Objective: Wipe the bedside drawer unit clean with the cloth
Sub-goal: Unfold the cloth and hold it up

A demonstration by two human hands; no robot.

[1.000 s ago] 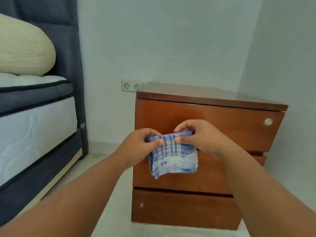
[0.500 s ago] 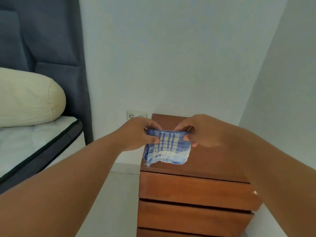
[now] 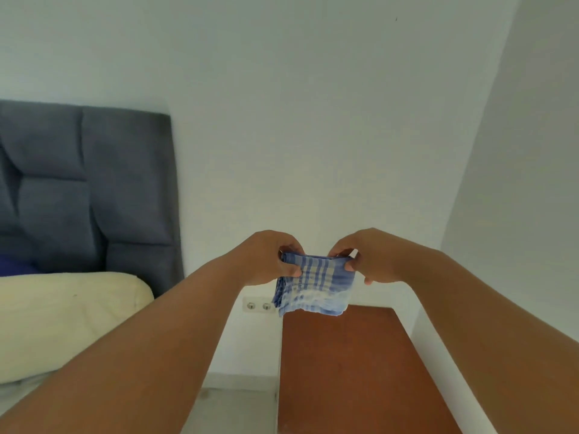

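Lower centre-right: bedside drawer unit [image 3: 354, 371], brown top only; left edge bordering a strip of pale floor [image 3: 238, 411], right edge close along the side wall [image 3: 517, 183].
Centre: left hand [image 3: 269, 258] and right hand [image 3: 369, 256], raised side by side, thumbs and curled fingers pinching the upper corners of the cloth [image 3: 316, 286].
Cloth: folded, blue-checked, hanging free, lower hem crossing the unit's far edge in the frame.
Behind, lower centre: double socket [image 3: 258, 306] on the back wall [image 3: 313, 120].
Left: cream pillow [image 3: 62, 321]; grey headboard [image 3: 78, 189] beyond.
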